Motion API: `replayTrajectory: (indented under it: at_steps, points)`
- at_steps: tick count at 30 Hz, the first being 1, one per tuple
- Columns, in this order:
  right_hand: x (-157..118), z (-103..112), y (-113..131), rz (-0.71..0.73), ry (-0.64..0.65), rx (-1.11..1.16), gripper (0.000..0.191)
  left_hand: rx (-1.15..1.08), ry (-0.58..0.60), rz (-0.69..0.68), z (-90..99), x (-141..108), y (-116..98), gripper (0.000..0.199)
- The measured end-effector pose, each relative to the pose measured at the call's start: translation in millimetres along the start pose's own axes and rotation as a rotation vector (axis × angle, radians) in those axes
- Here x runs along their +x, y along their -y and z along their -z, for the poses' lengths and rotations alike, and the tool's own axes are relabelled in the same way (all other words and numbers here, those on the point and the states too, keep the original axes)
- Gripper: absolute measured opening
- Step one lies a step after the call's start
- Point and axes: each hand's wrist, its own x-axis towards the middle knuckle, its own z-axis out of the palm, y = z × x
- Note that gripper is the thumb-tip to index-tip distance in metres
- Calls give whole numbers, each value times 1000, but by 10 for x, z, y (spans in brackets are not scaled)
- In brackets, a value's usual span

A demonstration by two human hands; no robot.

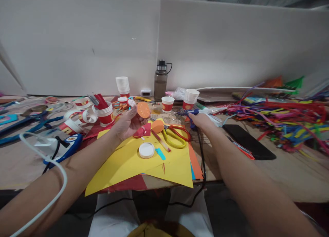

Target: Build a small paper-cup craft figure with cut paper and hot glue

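Note:
My left hand (128, 124) is closed on an orange paper disc (143, 109) with pale dots on it, held up over the yellow paper sheets. My right hand (200, 121) grips a blue glue gun (192, 113) with a black cord, its nozzle pointing left near the white-and-red paper cups. Below and between the hands lie yellow-handled scissors (174, 141), another orange disc (157, 126), a pencil (160, 141) and a red paper piece (147, 129). A white round lid (146, 150) rests on the yellow paper (123, 168) beside a small blue strip (160, 153).
A water bottle (160, 81) stands by the white board. Paper cups (167, 104) are spread along the back. Colourful pipe cleaners (285, 124) pile up at right, near a black phone-like slab (249, 141). A white cable (61, 175) crosses my left forearm; a black cord (203, 158) hangs over the edge.

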Motion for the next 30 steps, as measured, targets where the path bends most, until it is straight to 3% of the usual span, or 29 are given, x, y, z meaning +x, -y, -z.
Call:
replayTrajectory:
  at_steps: [7,10,13,15,20,30]
  points:
    - [-315,225,124,46,-82,-199,37,9,-2,1,28,9,3,38]
    - [-499,171,336,280,-145,-215,34,11,6,2,28,7,1,39]
    - [-618,6,554,451,74,-55,34,12,3,8,23,6,0,39]
    - [-644,-116,667,463,162,-126,39,14,9,12,24,7,1,39]
    - [-600,-252,791,466,212,-148,39,29,12,-3,36,15,0,40]
    - [-452,-253,659,406,287,155,22,26,33,14,40,15,22,40]
